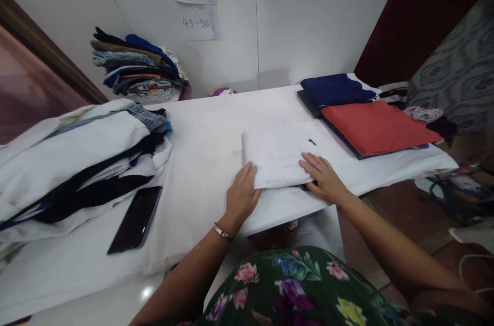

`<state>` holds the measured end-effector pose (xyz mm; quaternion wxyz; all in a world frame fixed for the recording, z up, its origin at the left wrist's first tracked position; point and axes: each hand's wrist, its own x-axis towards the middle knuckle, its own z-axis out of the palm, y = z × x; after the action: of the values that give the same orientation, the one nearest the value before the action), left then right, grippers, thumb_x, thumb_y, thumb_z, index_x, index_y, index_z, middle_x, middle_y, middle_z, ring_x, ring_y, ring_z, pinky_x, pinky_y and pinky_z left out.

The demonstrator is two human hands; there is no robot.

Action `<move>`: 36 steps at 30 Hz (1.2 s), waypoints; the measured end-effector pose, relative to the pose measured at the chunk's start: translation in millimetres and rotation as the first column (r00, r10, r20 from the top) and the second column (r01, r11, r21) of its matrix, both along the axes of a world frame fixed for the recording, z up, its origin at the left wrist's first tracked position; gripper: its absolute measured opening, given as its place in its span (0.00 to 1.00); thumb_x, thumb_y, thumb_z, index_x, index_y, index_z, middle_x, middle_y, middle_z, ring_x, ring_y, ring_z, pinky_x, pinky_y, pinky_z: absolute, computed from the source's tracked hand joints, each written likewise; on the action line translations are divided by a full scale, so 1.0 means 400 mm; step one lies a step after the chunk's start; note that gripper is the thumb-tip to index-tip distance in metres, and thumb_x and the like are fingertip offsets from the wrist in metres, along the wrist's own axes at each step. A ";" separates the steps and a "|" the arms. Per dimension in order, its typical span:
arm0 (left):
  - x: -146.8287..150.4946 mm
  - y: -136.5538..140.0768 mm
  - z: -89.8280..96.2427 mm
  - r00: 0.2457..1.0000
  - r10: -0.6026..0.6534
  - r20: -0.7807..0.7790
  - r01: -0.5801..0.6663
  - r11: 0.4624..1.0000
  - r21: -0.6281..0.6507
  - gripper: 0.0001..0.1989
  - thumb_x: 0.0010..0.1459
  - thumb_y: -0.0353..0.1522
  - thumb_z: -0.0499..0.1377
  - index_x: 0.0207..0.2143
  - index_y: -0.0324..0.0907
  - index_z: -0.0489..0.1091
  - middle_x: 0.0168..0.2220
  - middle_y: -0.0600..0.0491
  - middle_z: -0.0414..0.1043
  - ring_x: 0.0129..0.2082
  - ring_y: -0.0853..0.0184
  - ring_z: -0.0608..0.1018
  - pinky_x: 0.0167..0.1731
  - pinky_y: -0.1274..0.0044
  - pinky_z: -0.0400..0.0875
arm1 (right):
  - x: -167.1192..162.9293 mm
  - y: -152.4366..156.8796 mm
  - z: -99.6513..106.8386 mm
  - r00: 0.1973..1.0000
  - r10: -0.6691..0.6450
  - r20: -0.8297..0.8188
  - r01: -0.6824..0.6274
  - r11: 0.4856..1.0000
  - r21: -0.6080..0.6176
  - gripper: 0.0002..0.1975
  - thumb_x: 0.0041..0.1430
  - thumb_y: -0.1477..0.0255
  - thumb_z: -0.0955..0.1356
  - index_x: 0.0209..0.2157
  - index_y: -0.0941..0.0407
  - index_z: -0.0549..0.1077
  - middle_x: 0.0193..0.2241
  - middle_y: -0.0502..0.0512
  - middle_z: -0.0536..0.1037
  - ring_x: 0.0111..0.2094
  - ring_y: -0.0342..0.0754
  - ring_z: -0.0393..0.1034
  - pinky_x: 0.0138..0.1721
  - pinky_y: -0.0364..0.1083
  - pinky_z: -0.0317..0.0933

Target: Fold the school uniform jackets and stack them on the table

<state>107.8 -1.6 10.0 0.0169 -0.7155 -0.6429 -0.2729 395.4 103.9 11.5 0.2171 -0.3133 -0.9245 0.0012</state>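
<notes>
A white folded garment (276, 159) lies flat on the white-covered table in front of me, with a small dark mark near its far right part. My left hand (242, 193) rests at its near left corner, fingers stretched along the left edge and thumb by the front edge. Over the near right corner lies my right hand (324, 177), its outstretched fingers on the cloth and its thumb beside the front edge. Both hands are open and touch the garment. The undersides of the fingers are hidden.
At left are a heap of loose clothes (77, 161) and a black phone (136, 219). A folded clothes stack (141, 66) stands at the back left. On the right lie a folded red garment (380, 128) and a navy one (337, 90). The white table (200, 161) ends close to my body.
</notes>
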 end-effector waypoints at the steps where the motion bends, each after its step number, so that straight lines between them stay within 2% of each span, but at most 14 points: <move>1: 0.000 -0.001 0.000 0.999 0.030 -0.031 -0.031 0.999 -0.030 0.34 0.55 0.30 0.58 0.63 0.40 0.53 0.64 0.41 0.56 0.62 0.55 0.63 0.54 0.64 0.68 | -0.003 0.001 -0.007 1.000 -0.018 -0.016 0.018 1.000 0.012 0.36 0.61 0.72 0.63 0.68 0.50 0.45 0.67 0.59 0.50 0.66 0.58 0.47 0.61 0.61 0.50; 4: -0.001 -0.005 0.004 0.989 0.088 -0.116 -0.103 0.987 -0.126 0.38 0.53 0.30 0.59 0.65 0.37 0.48 0.65 0.37 0.52 0.59 0.51 0.66 0.49 0.64 0.70 | -0.002 0.003 -0.034 0.997 -0.060 -0.048 0.061 0.998 0.022 0.35 0.61 0.73 0.62 0.67 0.49 0.46 0.68 0.57 0.48 0.66 0.59 0.47 0.59 0.59 0.54; 8: -0.005 -0.016 0.012 0.978 0.062 -0.199 -0.103 0.974 -0.203 0.40 0.52 0.25 0.55 0.66 0.38 0.44 0.67 0.39 0.49 0.59 0.55 0.67 0.49 0.66 0.68 | 0.006 0.001 -0.061 0.997 -0.052 -0.058 0.054 0.998 0.031 0.37 0.60 0.78 0.61 0.67 0.47 0.46 0.68 0.54 0.44 0.66 0.58 0.46 0.58 0.58 0.56; 13: 0.001 -0.017 0.008 0.973 0.047 -0.227 -0.108 0.958 -0.266 0.38 0.50 0.21 0.52 0.65 0.36 0.50 0.64 0.40 0.55 0.59 0.57 0.67 0.51 0.67 0.66 | 0.005 0.002 -0.075 0.997 -0.009 -0.076 0.012 0.999 0.044 0.38 0.60 0.78 0.61 0.68 0.46 0.44 0.69 0.54 0.43 0.66 0.57 0.46 0.58 0.57 0.57; 17: -0.020 -0.023 0.012 0.993 0.019 -0.113 -0.053 0.951 -0.303 0.38 0.50 0.23 0.54 0.65 0.37 0.51 0.65 0.41 0.53 0.62 0.57 0.63 0.56 0.65 0.63 | 0.006 -0.005 -0.071 0.997 -0.007 -0.080 0.007 1.000 0.000 0.37 0.60 0.79 0.60 0.67 0.46 0.45 0.69 0.53 0.43 0.67 0.55 0.45 0.59 0.58 0.56; 21: -0.109 -0.014 0.045 0.979 -0.080 0.189 0.152 0.900 -0.408 0.37 0.54 0.38 0.58 0.65 0.43 0.52 0.66 0.46 0.52 0.64 0.58 0.61 0.60 0.65 0.60 | 0.027 -0.022 -0.005 1.000 0.004 -0.013 -0.006 0.984 -0.176 0.35 0.61 0.71 0.63 0.67 0.44 0.48 0.68 0.53 0.45 0.67 0.57 0.43 0.63 0.64 0.46; 23: -0.162 0.026 0.064 0.951 -0.002 0.308 0.136 0.901 -0.413 0.33 0.57 0.45 0.54 0.63 0.44 0.56 0.65 0.48 0.55 0.63 0.59 0.63 0.60 0.65 0.60 | 0.030 -0.006 0.050 0.999 0.019 -0.028 -0.026 0.960 -0.279 0.34 0.61 0.64 0.65 0.66 0.42 0.49 0.67 0.51 0.49 0.67 0.57 0.43 0.64 0.65 0.40; 25: -0.201 0.099 0.077 0.923 0.117 0.366 0.035 0.923 -0.383 0.32 0.59 0.47 0.51 0.61 0.43 0.59 0.64 0.47 0.57 0.62 0.59 0.63 0.61 0.65 0.58 | 0.012 0.046 0.103 0.992 -0.002 -0.129 -0.042 0.938 -0.343 0.31 0.62 0.61 0.64 0.65 0.43 0.52 0.67 0.50 0.52 0.67 0.55 0.44 0.65 0.63 0.38; 28: -0.217 0.255 0.081 0.874 0.218 0.433 -0.055 0.932 -0.357 0.30 0.60 0.46 0.50 0.60 0.40 0.61 0.63 0.46 0.60 0.62 0.60 0.63 0.62 0.67 0.56 | -0.063 0.189 0.148 0.952 -0.158 -0.264 0.034 0.906 -0.421 0.27 0.62 0.61 0.64 0.62 0.49 0.61 0.64 0.53 0.58 0.65 0.52 0.50 0.65 0.56 0.45; 30: -0.206 0.360 0.078 0.844 0.257 0.471 -0.084 0.930 -0.358 0.28 0.62 0.43 0.48 0.59 0.38 0.63 0.62 0.44 0.61 0.62 0.61 0.63 0.62 0.69 0.54 | -0.132 0.301 0.150 0.914 -0.349 -0.206 0.199 0.830 -0.521 0.26 0.63 0.62 0.63 0.61 0.53 0.63 0.63 0.56 0.62 0.63 0.51 0.55 0.63 0.51 0.51; 31: -0.197 0.405 0.076 0.834 0.270 0.481 -0.097 0.930 -0.355 0.26 0.62 0.42 0.48 0.58 0.37 0.64 0.62 0.44 0.62 0.62 0.61 0.64 0.61 0.70 0.55 | -0.165 0.351 0.145 0.898 -0.421 -0.132 0.283 0.779 -0.559 0.26 0.63 0.62 0.63 0.61 0.54 0.63 0.62 0.56 0.63 0.62 0.50 0.58 0.61 0.49 0.54; 32: -0.189 0.444 0.074 0.829 0.277 0.486 -0.104 0.930 -0.351 0.25 0.63 0.41 0.47 0.56 0.37 0.66 0.60 0.43 0.64 0.61 0.61 0.65 0.60 0.71 0.56 | -0.195 0.395 0.137 0.890 -0.447 -0.095 0.318 0.755 -0.573 0.26 0.63 0.62 0.63 0.61 0.55 0.63 0.60 0.58 0.66 0.59 0.51 0.62 0.58 0.49 0.57; 34: -0.177 0.499 0.070 0.825 0.285 0.489 -0.116 0.931 -0.346 0.24 0.64 0.40 0.44 0.51 0.37 0.69 0.56 0.44 0.70 0.56 0.62 0.70 0.56 0.72 0.61 | -0.236 0.459 0.115 0.883 -0.468 -0.033 0.364 0.728 -0.581 0.27 0.62 0.60 0.64 0.59 0.56 0.66 0.54 0.59 0.73 0.53 0.52 0.69 0.53 0.48 0.62; 36: -0.176 0.527 0.064 0.827 0.290 0.481 -0.121 0.928 -0.351 0.23 0.63 0.41 0.44 0.44 0.38 0.73 0.48 0.47 0.76 0.48 0.63 0.75 0.50 0.74 0.66 | -0.251 0.489 0.090 0.880 -0.474 0.006 0.394 0.724 -0.567 0.26 0.60 0.58 0.65 0.55 0.56 0.70 0.49 0.59 0.77 0.49 0.53 0.72 0.50 0.48 0.63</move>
<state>37.3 209.4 35.7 -0.2406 -0.5331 -0.7311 -0.3514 294.9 299.6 47.5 0.1755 -0.5694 -0.7669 0.2386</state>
